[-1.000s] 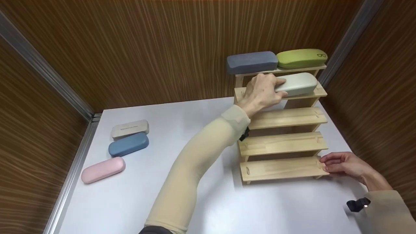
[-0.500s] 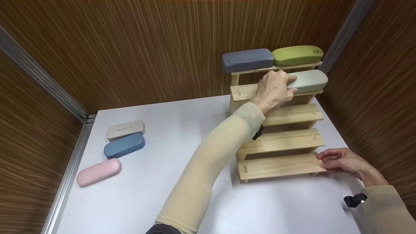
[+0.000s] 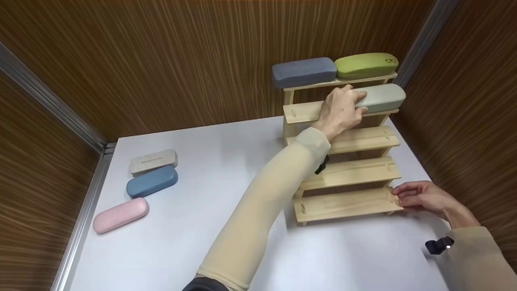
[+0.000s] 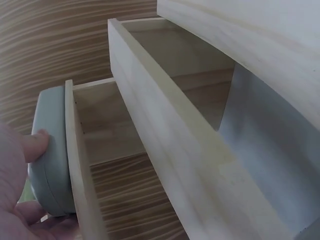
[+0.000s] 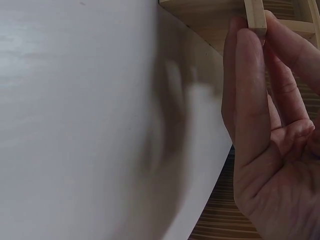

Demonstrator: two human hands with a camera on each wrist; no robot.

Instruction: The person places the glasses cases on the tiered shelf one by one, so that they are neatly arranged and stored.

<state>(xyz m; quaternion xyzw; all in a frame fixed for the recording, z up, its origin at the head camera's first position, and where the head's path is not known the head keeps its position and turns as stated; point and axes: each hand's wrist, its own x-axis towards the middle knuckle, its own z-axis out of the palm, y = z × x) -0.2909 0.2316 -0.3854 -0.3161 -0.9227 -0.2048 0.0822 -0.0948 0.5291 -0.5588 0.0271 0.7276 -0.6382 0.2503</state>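
Observation:
A pale grey-green glasses case (image 3: 381, 98) lies along the right part of the second tier from the top of a stepped wooden rack (image 3: 347, 204). My left hand (image 3: 340, 108) grips its left end, and in the left wrist view the case (image 4: 50, 150) sits against the shelf's edge. My right hand (image 3: 430, 200) pinches the right end of the lowest shelf; the right wrist view shows thumb and fingers on both sides of the board (image 5: 256, 15). Above, a slate-blue case (image 3: 305, 72) and a lime-green case (image 3: 366, 65) stand side by side on the top tier.
On the white table's (image 3: 194, 226) left side lie a beige case (image 3: 153, 161), a blue case (image 3: 152, 181) touching it, and a pink case (image 3: 120, 215). Wood-patterned walls (image 3: 181, 72) rise behind and at both sides.
My left hand has slid the pale case rightward along the second tier to the shelf's right end. The right hand keeps its hold on the lowest shelf. The head view has shifted slightly.

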